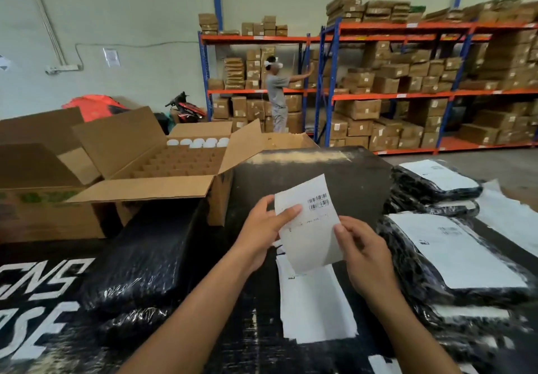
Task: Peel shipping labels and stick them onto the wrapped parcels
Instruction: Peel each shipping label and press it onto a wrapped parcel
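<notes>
As black parcels (454, 260) wait beside you, your left hand (263, 228) and right hand (365, 253) pinch one shipping label (310, 228) above the table (320, 167).

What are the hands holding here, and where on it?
A shipping label, held by both hands above the label stack: the left hand pinches its upper left edge, the right hand its lower right edge.

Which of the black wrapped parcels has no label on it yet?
The big parcel on the left, by the open carton; the stacked ones on the right already carry white labels.
</notes>
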Motion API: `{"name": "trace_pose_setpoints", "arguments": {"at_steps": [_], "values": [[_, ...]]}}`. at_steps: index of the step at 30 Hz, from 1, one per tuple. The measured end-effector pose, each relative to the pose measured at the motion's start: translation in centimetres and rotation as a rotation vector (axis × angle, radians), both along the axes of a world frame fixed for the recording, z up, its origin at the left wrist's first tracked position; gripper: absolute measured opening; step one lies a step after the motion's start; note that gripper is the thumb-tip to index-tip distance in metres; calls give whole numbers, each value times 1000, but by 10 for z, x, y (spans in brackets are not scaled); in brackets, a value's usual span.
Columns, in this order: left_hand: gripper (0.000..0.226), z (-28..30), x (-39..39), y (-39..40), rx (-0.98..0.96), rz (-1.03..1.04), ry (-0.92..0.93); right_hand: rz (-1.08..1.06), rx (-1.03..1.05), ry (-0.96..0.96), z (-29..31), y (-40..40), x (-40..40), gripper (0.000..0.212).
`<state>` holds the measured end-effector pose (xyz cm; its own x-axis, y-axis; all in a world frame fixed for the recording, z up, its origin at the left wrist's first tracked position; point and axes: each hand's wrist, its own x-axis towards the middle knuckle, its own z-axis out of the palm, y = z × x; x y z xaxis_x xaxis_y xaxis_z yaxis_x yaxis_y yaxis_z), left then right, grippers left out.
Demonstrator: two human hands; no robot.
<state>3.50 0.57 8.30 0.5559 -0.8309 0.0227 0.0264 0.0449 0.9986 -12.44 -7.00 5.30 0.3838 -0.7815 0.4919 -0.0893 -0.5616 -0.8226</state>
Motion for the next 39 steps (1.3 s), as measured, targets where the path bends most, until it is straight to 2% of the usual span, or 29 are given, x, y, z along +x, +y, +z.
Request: {"name": "trace_pose_setpoints", "arguments": {"at_steps": [2,4,8,12,16,21,31,34,37,39], "values": [[50,18,6,-2,-113,-55,102,57,12,12,10,3,-4,19],[43,33,8,-3,-164,-104,88,90,28,47,20,3,-9,21],[44,56,9,-6,-201,-141,-45,129,54,49,55,-1,-22,12],[40,79,6,-5,-193,-198,-175,110,28,-65,106,-11,-32,20],[39,92,2,-4,-151,-246,-319,112,-48,43,143,-19,-39,20],[41,100,-1,-4,-129,-240,-394,144,-90,155,156,-20,-43,26],[34,100,0,-8,-80,-253,-418,266,17,141,155,-22,-46,24],[47,100,-4,-12,-63,-183,-420,285,91,73,153,-22,-45,24],[67,99,-15,-19,-63,92,-588,293,172,-56,148,-22,-39,27],[67,97,-27,-17,-142,172,-642,289,209,-133,143,-22,-33,28]]}}
